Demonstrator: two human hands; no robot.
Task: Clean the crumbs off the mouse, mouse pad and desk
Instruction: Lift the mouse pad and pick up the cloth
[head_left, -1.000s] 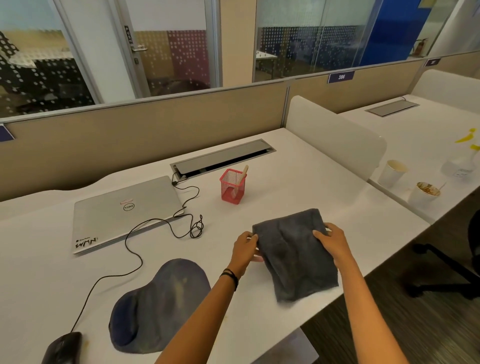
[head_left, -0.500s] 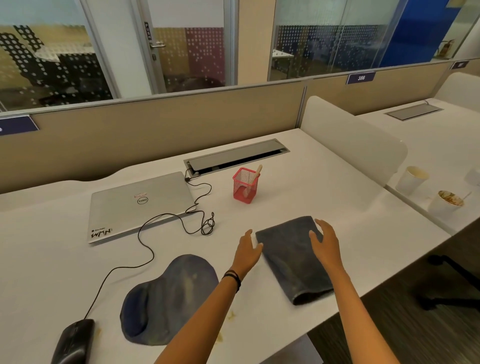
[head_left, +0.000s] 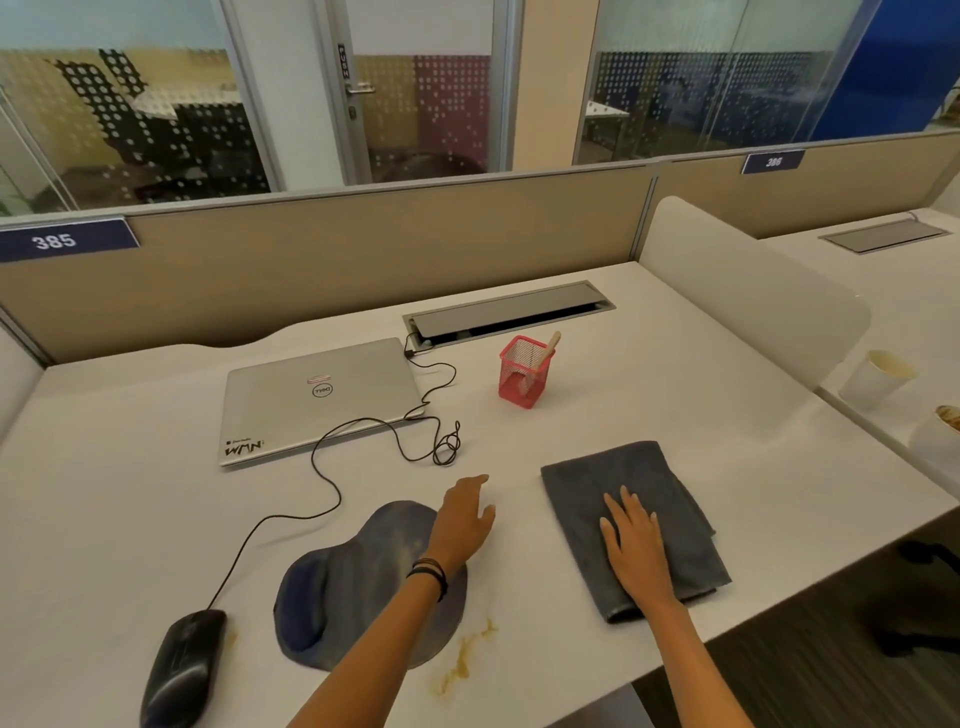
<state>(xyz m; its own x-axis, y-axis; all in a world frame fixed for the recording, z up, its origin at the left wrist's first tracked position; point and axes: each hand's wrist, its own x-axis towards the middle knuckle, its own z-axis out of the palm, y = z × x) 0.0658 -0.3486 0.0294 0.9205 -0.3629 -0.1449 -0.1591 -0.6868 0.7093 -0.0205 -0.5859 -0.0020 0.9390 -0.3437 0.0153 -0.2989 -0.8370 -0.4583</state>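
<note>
A folded grey cloth (head_left: 649, 483) lies flat on the white desk (head_left: 130, 519), right of centre. My right hand (head_left: 634, 540) rests palm down on it with fingers spread. My left hand (head_left: 465, 517) hovers open over the desk at the right edge of the blue mouse pad (head_left: 353, 577), whose surface shows pale smears. A black wired mouse (head_left: 182, 667) sits at the front left. Yellowish-brown crumbs (head_left: 465, 657) lie on the desk just right of the pad, and a few beside the mouse.
A closed silver laptop (head_left: 317, 395) lies behind the pad, its black cable (head_left: 415, 441) looping across the desk. A red mesh pen cup (head_left: 524, 371) stands mid-desk. A white divider (head_left: 748, 291) bounds the right side, with paper cups (head_left: 878, 379) beyond it.
Both hands let go of the cloth and laid it flat on the desk. My right hand now presses on it; my left hand moved left toward the mouse pad.
</note>
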